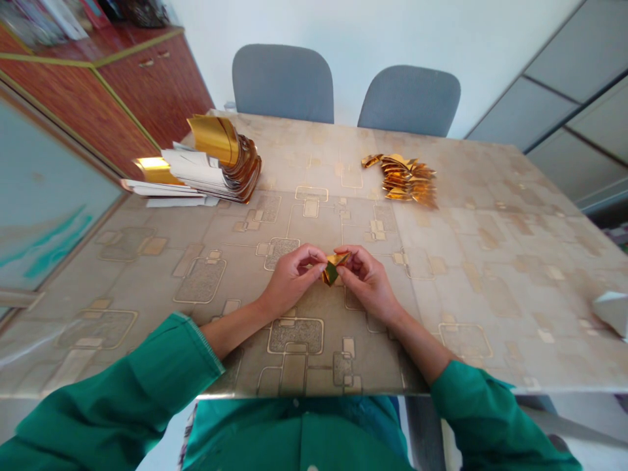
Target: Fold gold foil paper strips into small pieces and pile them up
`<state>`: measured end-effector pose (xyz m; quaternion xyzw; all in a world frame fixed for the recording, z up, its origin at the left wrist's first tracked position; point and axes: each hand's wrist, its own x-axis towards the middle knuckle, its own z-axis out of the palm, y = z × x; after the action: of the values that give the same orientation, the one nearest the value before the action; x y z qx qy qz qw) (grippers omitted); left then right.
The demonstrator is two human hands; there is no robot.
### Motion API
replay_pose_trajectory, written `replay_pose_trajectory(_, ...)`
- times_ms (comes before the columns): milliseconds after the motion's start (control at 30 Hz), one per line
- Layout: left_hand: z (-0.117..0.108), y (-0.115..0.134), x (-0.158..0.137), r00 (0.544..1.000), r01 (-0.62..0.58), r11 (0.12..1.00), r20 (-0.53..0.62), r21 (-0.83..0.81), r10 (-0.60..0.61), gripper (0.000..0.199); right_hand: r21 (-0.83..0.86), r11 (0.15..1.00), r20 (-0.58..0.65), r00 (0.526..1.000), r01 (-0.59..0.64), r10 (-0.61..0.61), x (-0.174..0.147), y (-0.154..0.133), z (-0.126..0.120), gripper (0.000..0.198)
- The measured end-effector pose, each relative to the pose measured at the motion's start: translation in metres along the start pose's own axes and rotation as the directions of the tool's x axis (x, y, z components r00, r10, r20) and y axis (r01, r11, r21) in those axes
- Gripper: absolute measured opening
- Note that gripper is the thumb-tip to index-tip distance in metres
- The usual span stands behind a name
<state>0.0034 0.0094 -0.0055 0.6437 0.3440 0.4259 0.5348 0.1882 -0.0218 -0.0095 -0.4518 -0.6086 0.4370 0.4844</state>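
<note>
Between my two hands, above the middle of the table near its front edge, is a small piece of folded gold foil paper [331,269]. My left hand [296,277] pinches its left side with thumb and fingers. From the right, my right hand [367,278] pinches the other side, fingers curled. The paper shows several creased faces and a pointed end at upper right. Beyond it at the right lies a row of folded gold paper pieces [409,178], pressed close together. At the far left rises a thick pile of gold and white sheets [216,163], some bent upward.
A patterned cloth covers the table [294,222]. Two grey chairs [283,82] stand behind it by the wall. A wooden cabinet [152,85] borders the left back corner. At the right edge sits a white object [613,311], partly cut off.
</note>
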Motion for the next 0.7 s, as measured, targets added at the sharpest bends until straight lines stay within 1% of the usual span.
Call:
replay_pose_trajectory(133, -0.0018, 0.0017, 0.0, 1.0, -0.023, 0.991, -0.015, 0.133, 0.025, 0.008, -0.015, 0.999, 0.028, 0.999, 0.031, -0.031, 0.0007, -0.0018, 0.0011, 0.025)
replay_pose_trajectory(200, -0.0019, 0.0025, 0.0, 0.999, -0.037, 0.986, -0.013, 0.16, 0.04, 0.008, -0.017, 0.999, 0.049, 0.998, 0.051, -0.05, 0.0009, -0.003, 0.0007, 0.027)
replay_pose_trajectory(267, -0.0013, 0.0019, 0.0001, 0.999, -0.028, 0.991, -0.012, 0.131, 0.03, 0.008, -0.014, 0.997, 0.078, 0.994, 0.071, -0.07, 0.0004, -0.004, -0.0008, 0.03)
replay_pose_trajectory(333, -0.0006, -0.0002, 0.0002, 1.0, -0.003, 0.998, -0.019, 0.06, 0.004, 0.01, -0.008, 0.996, 0.121, 0.989, 0.084, -0.083, -0.0005, -0.005, -0.0029, 0.035)
replay_pose_trajectory(433, -0.0006, -0.0028, 0.0009, 0.999, 0.046, 0.997, -0.019, -0.068, -0.047, 0.014, -0.014, 0.997, 0.183, 0.98, 0.077, -0.073, -0.0018, -0.0061, -0.0056, 0.041)
replay_pose_trajectory(500, -0.0015, -0.0029, 0.0017, 0.998, 0.064, 0.992, 0.0, -0.113, -0.064, 0.016, -0.022, 0.997, 0.205, 0.977, 0.069, -0.063, -0.002, -0.0062, -0.0066, 0.044)
replay_pose_trajectory(700, -0.0031, -0.0013, 0.0046, 0.995, 0.071, 0.984, 0.084, -0.164, -0.058, 0.022, -0.023, 0.999, 0.159, 0.987, 0.024, -0.02, -0.0007, -0.0063, -0.0086, 0.044)
